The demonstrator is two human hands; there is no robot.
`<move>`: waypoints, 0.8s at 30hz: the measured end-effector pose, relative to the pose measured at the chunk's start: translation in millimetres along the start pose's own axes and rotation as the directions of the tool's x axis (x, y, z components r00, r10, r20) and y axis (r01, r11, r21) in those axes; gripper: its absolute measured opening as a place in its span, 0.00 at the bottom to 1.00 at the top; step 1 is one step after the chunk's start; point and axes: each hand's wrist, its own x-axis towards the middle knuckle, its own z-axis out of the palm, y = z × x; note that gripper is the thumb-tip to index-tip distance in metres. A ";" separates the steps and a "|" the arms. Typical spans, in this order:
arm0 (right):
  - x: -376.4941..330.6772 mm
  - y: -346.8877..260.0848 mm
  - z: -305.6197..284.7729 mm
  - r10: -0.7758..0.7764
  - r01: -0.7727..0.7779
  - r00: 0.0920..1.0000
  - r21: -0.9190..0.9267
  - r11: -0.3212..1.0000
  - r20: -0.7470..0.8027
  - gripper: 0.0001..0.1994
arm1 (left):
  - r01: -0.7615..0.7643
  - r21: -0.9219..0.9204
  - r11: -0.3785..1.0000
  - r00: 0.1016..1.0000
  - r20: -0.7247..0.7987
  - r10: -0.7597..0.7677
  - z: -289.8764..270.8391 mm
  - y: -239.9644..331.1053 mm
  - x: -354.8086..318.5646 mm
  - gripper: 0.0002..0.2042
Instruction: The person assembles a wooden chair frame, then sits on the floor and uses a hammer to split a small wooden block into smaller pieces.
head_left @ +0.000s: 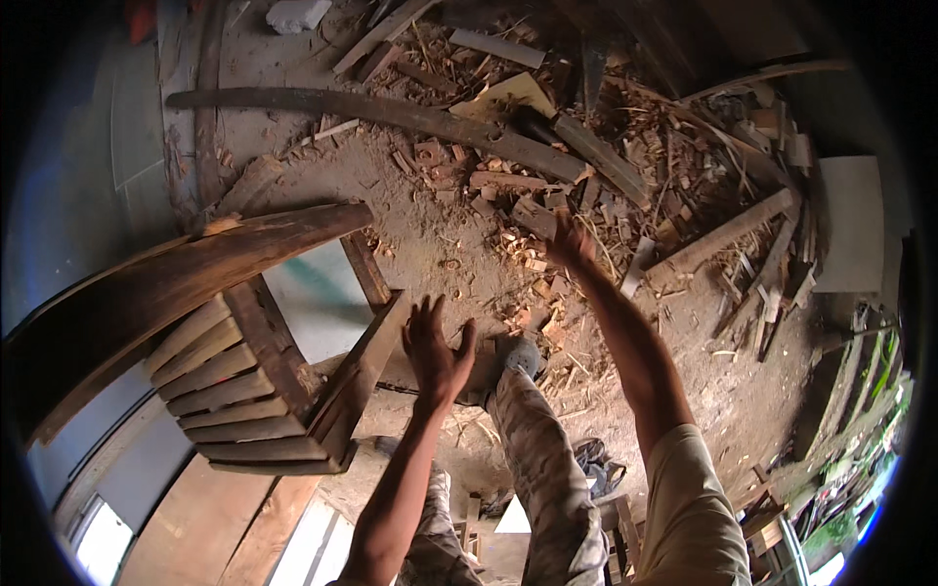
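My left hand [438, 357] is raised beside a slatted wooden frame [376, 337]; its fingers are spread, with nothing in them. Farther forward, my right hand [573, 244] reaches to the edge of a scrap pile. Its fingers close at the right end of a short wooden block [533, 217], though the grip is partly hidden. The frame stands at my left, with a row of slats [230, 386] along one side and a pale panel [318, 298] showing through its opening.
A long curved beam [322, 101] lies across the floor ahead. Chips and offcuts [635, 146] are heaped at the far right, with a plank [718, 239] nearby. A dark curved timber [186, 259] arches at the left. My shoe [523, 356] stands by wood chips.
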 end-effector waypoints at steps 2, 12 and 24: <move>54.2 -19.1 -22.6 0.021 -0.018 1.000 0.111 0.994 -0.022 0.35 | 0.089 -0.153 0.984 0.995 0.051 -0.082 56.1 -28.4 -19.2 0.31; 136.3 -67.4 -34.5 0.006 -0.027 0.993 -0.181 0.983 -0.116 0.52 | 0.624 -0.371 0.688 0.725 0.603 -0.333 203.2 -34.6 -84.9 0.35; 36.3 -7.3 21.8 -0.444 0.447 0.889 -0.001 0.895 -0.113 0.41 | 0.653 -0.647 0.395 0.758 0.549 -0.352 109.2 24.1 -107.1 0.31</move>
